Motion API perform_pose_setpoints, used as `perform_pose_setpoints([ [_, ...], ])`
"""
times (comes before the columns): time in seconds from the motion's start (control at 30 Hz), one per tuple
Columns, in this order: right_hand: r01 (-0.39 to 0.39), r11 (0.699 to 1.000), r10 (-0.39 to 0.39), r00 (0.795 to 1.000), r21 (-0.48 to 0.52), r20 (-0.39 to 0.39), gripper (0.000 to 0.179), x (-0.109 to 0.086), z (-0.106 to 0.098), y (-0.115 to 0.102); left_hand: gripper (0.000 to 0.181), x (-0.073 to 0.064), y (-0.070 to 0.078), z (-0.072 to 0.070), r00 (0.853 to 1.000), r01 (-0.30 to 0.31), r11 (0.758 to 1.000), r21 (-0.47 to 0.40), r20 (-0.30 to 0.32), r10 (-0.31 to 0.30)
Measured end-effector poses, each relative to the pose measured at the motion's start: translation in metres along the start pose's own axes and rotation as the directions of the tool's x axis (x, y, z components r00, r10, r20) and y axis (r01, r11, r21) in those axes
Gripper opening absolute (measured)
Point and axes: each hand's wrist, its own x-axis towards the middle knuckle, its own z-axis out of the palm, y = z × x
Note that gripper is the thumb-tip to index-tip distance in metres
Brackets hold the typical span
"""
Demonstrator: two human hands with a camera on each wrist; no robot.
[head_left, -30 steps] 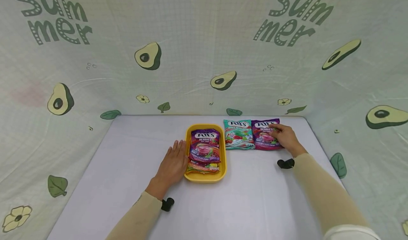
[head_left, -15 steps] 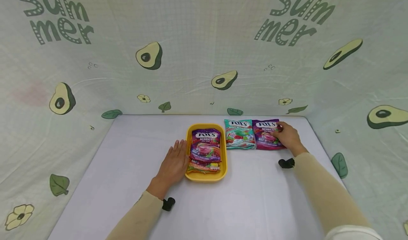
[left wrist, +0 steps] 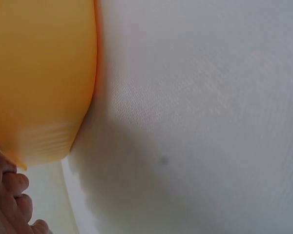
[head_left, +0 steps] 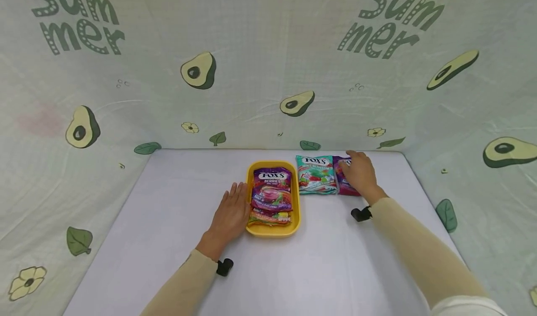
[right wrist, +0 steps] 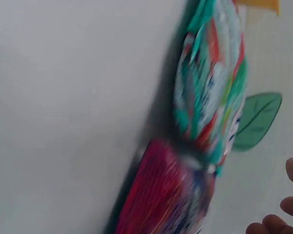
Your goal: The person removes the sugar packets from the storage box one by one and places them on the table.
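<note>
My left hand (head_left: 228,213) lies with straight fingers along the left side of a yellow tray (head_left: 272,232). In the left wrist view its fingertips are at the wall of the tray (left wrist: 44,73). Inside the tray, a purple Fox's Berries candy bag (head_left: 271,197) overlaps an orange candy bag (head_left: 268,217). My right hand (head_left: 361,175) is over a second purple Fox's candy bag (head_left: 344,183) and hides much of it. The right wrist view shows its loosely bent fingers apart from that bag (right wrist: 161,195).
A green Fox's Mint Blossom candy bag (head_left: 316,176) lies between the tray and the right purple bag, close beside both. Behind the white table (head_left: 293,274) hangs a cloth (head_left: 251,73) printed with avocados, which also runs along both sides.
The right hand has come off the purple bag's right edge and shifted left over it. Its fingers have loosened. The left hand and tray stay put; the head view tilts slightly.
</note>
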Motion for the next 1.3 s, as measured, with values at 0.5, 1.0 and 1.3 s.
perform_pose_setpoints([
  [0.5, 0.155, 0.972, -0.171, 0.982, 0.174, 0.079, 0.057, -0.039, 0.034, -0.147, 0.066, 0.002, 0.005, 0.001, 0.999, 0.011, 1.000, -0.008, -0.045, -0.012],
  [1.0, 0.113, 0.988, -0.133, 0.973, 0.109, 0.191, 0.070, -0.062, 0.065, -0.183, 0.064, 0.000, 0.004, -0.001, 0.999, 0.005, 1.000, -0.026, -0.037, -0.006],
  [1.3, 0.005, 0.997, -0.025, 0.960, 0.073, 0.280, 0.084, -0.068, 0.079, -0.192, 0.063, -0.001, 0.003, 0.003, 0.999, -0.015, 0.998, -0.064, -0.052, 0.012],
])
